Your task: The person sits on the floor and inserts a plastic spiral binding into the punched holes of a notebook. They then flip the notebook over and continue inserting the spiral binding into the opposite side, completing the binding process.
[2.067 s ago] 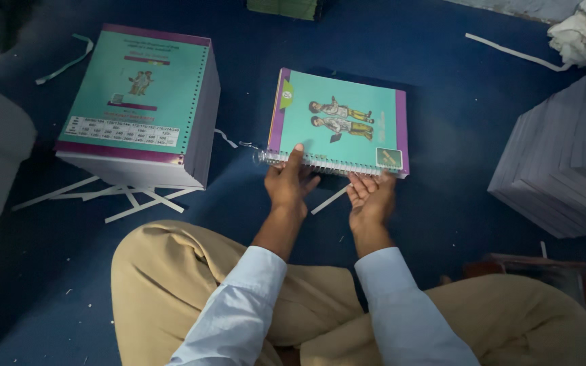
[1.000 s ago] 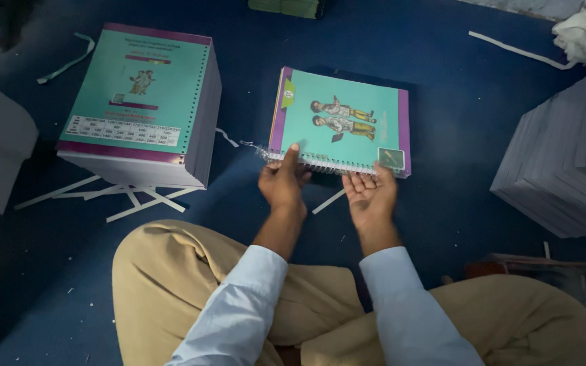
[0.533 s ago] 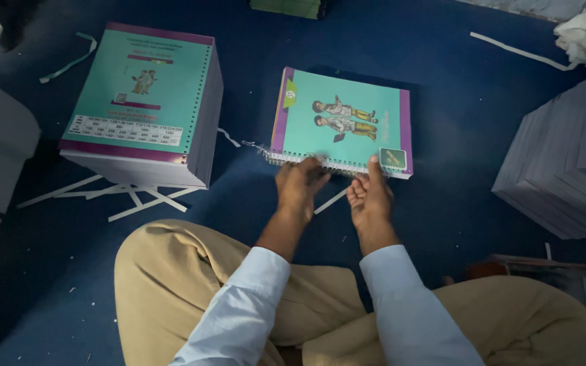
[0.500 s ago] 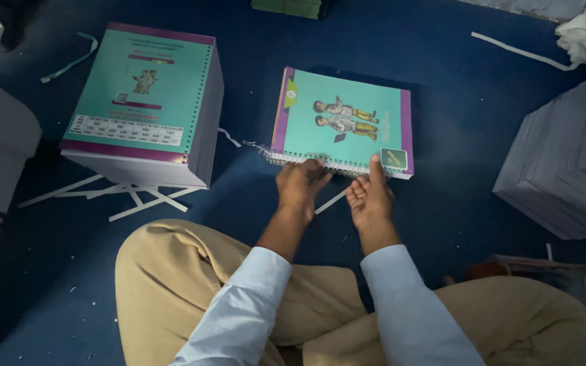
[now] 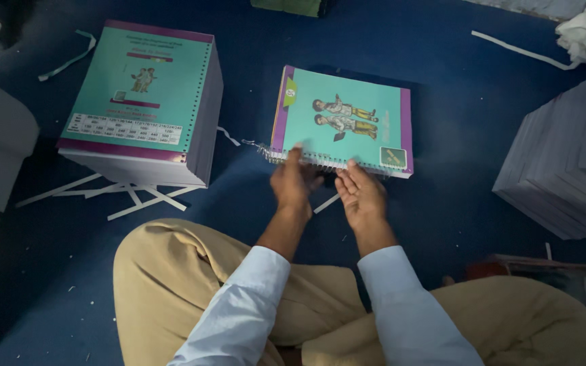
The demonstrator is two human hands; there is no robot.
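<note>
Head view is looking down on a spiral-bound booklet (image 5: 344, 122) lying flat on the blue floor (image 5: 442, 210), teal cover up, purple strips along its side edges, the wire coil running along the edge nearest the person. Left hand (image 5: 293, 186) is sitting at that coil edge, its fingers (image 5: 295, 154) held close together and touching the wire binding, a loose tail of wire sticking out just beside them. Right hand (image 5: 361, 196) is hovering just short of the same edge, palm turned up, fingers lying side by side and gripping nothing. Left of the booklet, well apart from it, a tall stack of punched teal-covered booklets (image 5: 145, 102) is standing on the floor, with white paper strips (image 5: 130, 198) scattered at its base. Right of the booklet, a grey pile of paper sheets (image 5: 564, 169) is rising. Beige trouser knees (image 5: 171, 285) are framing both hands.
</note>
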